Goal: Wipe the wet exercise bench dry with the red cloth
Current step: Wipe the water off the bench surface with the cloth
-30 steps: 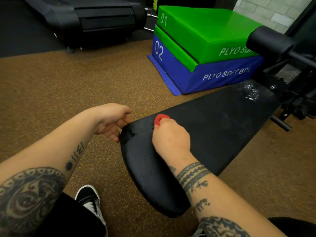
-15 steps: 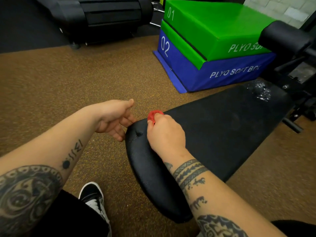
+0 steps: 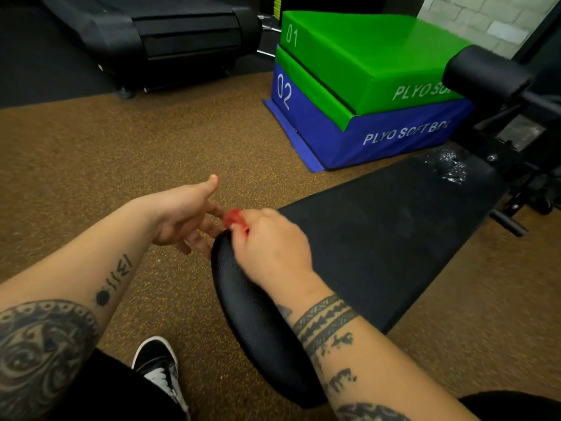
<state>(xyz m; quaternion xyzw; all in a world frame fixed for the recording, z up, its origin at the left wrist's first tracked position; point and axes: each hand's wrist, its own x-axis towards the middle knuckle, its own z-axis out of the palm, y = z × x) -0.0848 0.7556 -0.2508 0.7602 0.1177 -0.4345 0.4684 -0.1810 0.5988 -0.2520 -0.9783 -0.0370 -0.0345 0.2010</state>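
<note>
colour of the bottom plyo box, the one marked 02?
Blue plyo box, with white lettering. Shows best in the head view.

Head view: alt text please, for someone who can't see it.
A person's right hand grips a bunched red cloth at the near end of a black exercise bench, with the open left hand just beside the cloth. Water droplets glisten on the bench's far end; a green plyo box is stacked on a blue plyo box on the brown floor beyond.
</note>
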